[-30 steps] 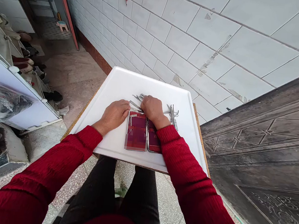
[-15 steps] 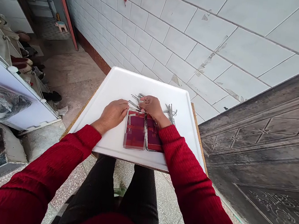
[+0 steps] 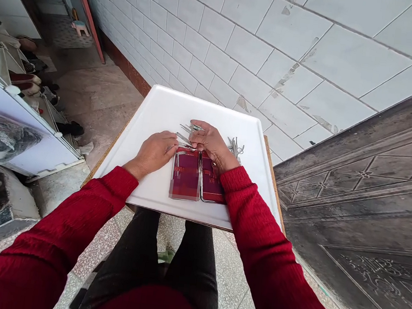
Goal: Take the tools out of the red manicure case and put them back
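An opened dark red manicure case (image 3: pixel 188 162) lies on the white tabletop (image 3: pixel 122 164), its two halves side by side. My left hand (image 3: pixel 155 153) is closed at the case's upper left corner, and what its fingertips hold is hidden. Over the case's top edge, my right hand (image 3: pixel 209 142) pinches a small, slim metal tool whose exact kind is unclear. Thin metal tools (image 3: pixel 183 138) lie between the two hands. To the right of my right wrist is a bunch of silvery scissors and similar implements (image 3: pixel 236 148), partly hidden. My right forearm covers part of the case's right half.
A white tiled wall (image 3: pixel 234 47) rises behind the table. At the right stands a dark carved door panel (image 3: pixel 360 178). Shelves with shoes (image 3: pixel 27 83) are on the left, and a small stool (image 3: pixel 81 28) is at the far doorway.
My right hand has lifted slightly and turned, its fingers now further over the tools. My left hand stays near the case corner. The whole view has shifted a little.
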The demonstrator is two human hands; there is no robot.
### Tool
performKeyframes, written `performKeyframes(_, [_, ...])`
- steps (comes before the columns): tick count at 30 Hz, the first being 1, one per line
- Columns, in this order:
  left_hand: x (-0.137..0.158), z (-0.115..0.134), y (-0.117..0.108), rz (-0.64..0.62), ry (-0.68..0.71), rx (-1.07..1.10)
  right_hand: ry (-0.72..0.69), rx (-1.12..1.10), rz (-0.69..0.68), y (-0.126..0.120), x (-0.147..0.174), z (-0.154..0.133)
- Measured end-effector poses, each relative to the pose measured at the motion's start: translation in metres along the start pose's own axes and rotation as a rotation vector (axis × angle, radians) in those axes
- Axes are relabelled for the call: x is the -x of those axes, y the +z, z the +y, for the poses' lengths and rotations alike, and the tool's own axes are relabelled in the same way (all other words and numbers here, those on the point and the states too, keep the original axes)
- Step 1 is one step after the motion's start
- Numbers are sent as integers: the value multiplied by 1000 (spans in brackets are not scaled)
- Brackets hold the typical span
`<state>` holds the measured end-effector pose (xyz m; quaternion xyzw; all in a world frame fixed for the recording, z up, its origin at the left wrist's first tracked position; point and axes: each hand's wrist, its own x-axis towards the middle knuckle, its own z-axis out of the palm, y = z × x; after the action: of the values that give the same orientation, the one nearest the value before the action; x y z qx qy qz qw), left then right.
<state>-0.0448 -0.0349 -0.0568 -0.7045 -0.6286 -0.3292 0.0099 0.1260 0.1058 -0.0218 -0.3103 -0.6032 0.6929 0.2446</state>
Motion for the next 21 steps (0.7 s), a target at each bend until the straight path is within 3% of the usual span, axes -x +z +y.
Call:
performKeyframes(10, [0,0,0,-1,54,-21,5,175,-17,17,24,3])
performKeyframes(21, [0,0,0,-15,52,-33,-25,192,-27,28,41,11])
